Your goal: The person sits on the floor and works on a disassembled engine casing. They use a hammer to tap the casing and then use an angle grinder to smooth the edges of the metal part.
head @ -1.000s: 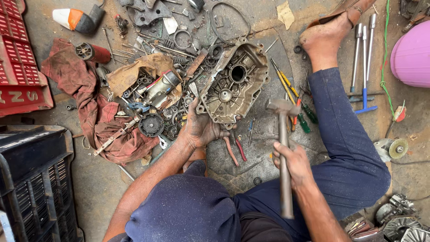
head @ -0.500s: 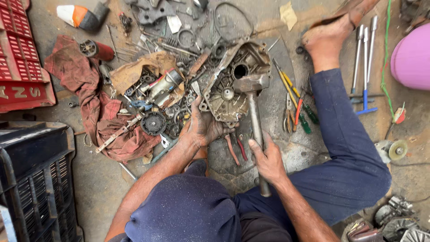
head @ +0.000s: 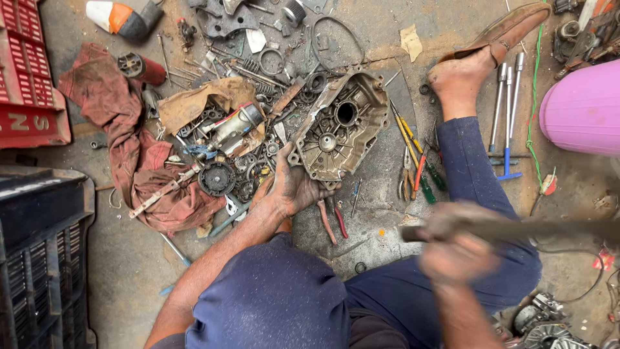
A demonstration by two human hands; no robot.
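The left hand [head: 292,189] grips the lower edge of the heavy, stiff, greasy metal engine casing [head: 337,128]; right of it, the blurred right hand [head: 456,257] closes around a hammer handle [head: 516,227].

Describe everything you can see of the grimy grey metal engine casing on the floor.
The grimy grey cast-metal engine casing lies open side up on the concrete floor, tilted diagonally. Inside are ribs, a large round bore and smaller bearing seats, all oil-stained. The left hand grips its lower left edge. Loose parts crowd its left side.
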